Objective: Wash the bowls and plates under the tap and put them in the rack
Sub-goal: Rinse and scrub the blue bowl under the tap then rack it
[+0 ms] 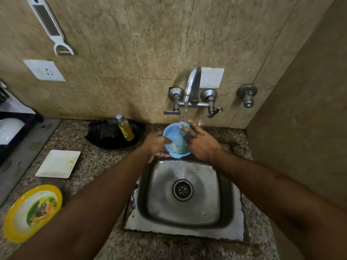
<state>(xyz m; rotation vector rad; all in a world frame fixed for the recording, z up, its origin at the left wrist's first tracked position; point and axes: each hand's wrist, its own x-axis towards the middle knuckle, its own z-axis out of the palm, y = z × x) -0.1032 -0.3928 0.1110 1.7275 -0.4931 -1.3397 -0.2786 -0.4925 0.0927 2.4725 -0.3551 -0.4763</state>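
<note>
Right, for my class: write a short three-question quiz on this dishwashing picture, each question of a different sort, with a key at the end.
1. True or false: the tap is running.
2. Which hand grips the blue bowl by its rim? A) left hand B) right hand
3. Fill in: on the counter left of the sink lie a white square plate and a ____ round plate.

Key
1. True; water falls into the bowl.
2. A; the right hand's fingers reach inside the bowl.
3. yellow
</note>
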